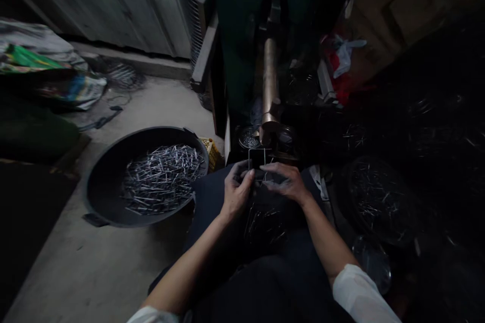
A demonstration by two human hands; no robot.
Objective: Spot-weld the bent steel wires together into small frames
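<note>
Just in front of the machine, my left hand (238,185) pinches a thin bent metal wire piece (249,157) between thumb and fingers. The wire has a squared top with legs pointing down. My right hand (285,180) closes its fingers around the leg on the other side; its fingertips are partly blurred. Both hands are dark with grime. Beyond them, the brass-coloured shaft (270,81) of the machine ends above a small round dish (249,138) of tiny metal parts. More thin metal pieces (265,224) lie below my hands, over my lap.
On my left stands a wide black tub (102,202) with a heap of metal pins (162,176). A yellow plastic basket (211,153) is behind it. On the right, a dark container (344,202) holds scattered metal pieces, mostly in shadow. Sacks (49,70) lie by the wall.
</note>
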